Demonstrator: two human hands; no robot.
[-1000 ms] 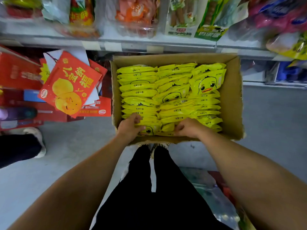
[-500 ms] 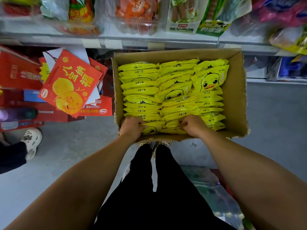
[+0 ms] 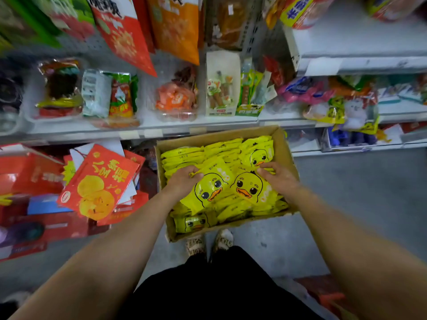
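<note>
Head view: left hand [image 3: 184, 179] pinches the left packet [image 3: 209, 189], right hand [image 3: 280, 179] grips the right packet [image 3: 249, 187]; lift both straight up, clear of the box [image 3: 283, 153].

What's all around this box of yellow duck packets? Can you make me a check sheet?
Surface: grey floor; a brown cardboard box stands on it.
Job's things: yellow duck-face snack packets fill the box in rows; two are tilted up with faces showing, the left raised packet and the right raised packet.
Clutter: red cartons with orange fruit print stacked left of the box.
Grippers: left hand grips the left raised packet's top; right hand seems to pinch the right raised packet's top.
Cables: nothing seen.
Surroundings: white shop shelves holding bagged snacks; person's patterned shoes by the box's near edge.
</note>
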